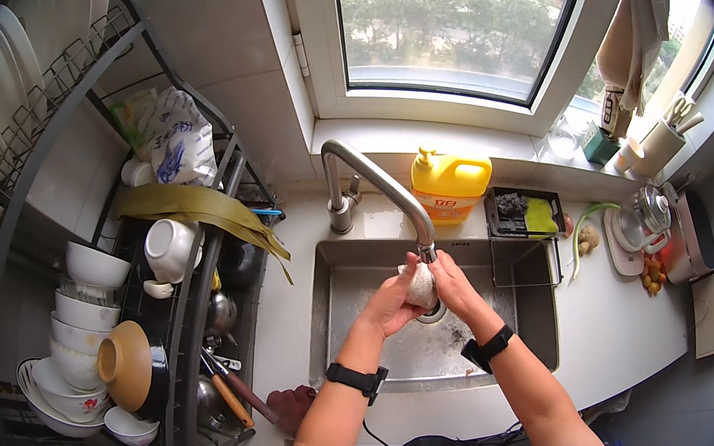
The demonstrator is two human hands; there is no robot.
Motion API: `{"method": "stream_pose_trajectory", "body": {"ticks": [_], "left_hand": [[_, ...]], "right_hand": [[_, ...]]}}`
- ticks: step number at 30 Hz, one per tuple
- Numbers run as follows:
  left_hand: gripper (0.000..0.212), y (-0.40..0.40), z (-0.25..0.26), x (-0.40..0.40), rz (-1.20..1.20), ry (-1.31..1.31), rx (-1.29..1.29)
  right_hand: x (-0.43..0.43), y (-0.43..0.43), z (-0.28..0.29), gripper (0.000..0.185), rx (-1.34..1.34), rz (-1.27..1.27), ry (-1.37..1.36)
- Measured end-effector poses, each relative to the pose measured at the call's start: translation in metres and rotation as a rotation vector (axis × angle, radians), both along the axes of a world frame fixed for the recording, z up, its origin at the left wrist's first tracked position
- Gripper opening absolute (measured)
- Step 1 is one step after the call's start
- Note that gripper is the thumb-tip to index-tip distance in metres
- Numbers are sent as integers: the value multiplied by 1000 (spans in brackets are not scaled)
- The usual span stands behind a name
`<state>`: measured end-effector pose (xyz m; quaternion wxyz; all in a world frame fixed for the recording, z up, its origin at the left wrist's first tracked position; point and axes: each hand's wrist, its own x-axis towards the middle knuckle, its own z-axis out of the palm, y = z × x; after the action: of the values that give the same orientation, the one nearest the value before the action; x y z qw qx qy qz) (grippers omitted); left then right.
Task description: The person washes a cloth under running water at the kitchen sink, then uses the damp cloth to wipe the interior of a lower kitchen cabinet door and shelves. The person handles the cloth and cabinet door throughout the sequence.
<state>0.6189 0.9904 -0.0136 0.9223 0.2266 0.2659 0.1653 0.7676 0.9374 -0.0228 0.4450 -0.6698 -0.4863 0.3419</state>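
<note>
Under the spout of the metal tap (379,185), a whitish rounded thing (419,288) with a rough-looking surface is held over the sink. My left hand (393,302) grips it from the left, thumb up along its side. Against its right side lies my right hand (453,283), fingertips close to the spout's end. What exactly the thing is cannot be made out, as the hands partly cover it. Below is the stainless steel sink (376,351), with its drain (436,313) just beneath the hands. Dark specks dot the sink floor. Black straps circle both wrists.
A dish rack (177,388) with bowls stands left. Behind the sink are a yellow detergent jug (451,181) and a caddy (523,212) with a sponge. Right lie a green onion (583,231), ginger (587,240) and a glass pot (640,219). A reddish-brown bundle (291,407) sits front left.
</note>
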Motion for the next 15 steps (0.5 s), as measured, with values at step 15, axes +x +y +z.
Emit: {"method": "stream_pose_trajectory", "body": {"ticks": [15], "left_hand": [[19,-8,-10,1,-80,-398,-479]], "right_hand": [[8,32,22,32,-209,386,1375]]}}
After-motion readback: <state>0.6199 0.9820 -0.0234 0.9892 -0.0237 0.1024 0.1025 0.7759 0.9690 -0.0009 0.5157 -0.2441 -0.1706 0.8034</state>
